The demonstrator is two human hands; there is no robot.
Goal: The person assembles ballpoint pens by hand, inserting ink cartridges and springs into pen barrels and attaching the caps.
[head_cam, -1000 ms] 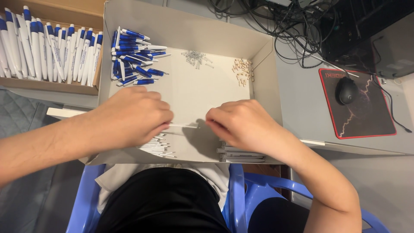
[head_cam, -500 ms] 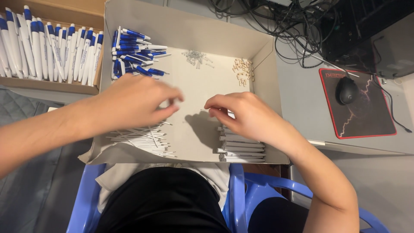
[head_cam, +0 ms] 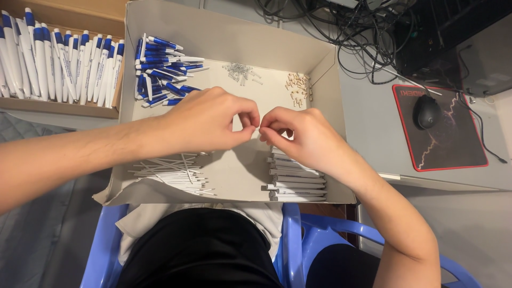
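My left hand (head_cam: 213, 122) and my right hand (head_cam: 306, 140) meet fingertip to fingertip above the middle of a shallow cardboard box (head_cam: 325, 64). Both pinch a small pale pen part (head_cam: 260, 127), mostly hidden by the fingers. Under my left hand lies a pile of thin white refills (head_cam: 170, 173). A stack of white pen barrels (head_cam: 296, 181) lies beneath my right wrist. Blue pen pieces (head_cam: 160, 69) are heaped in the box's far left corner.
Small metal springs (head_cam: 242, 72) and tiny beige bits (head_cam: 297, 88) lie at the box's far side. A second box (head_cam: 64, 109) at the left holds several white-and-blue pens. At the right are a black mouse (head_cam: 426, 112), a red-edged mouse pad (head_cam: 453, 154) and tangled cables (head_cam: 346, 26). I sit on a blue chair (head_cam: 106, 250).
Both hands have moved from the box's near side toward its middle. Their fingertips have come together, pinched on the small part.
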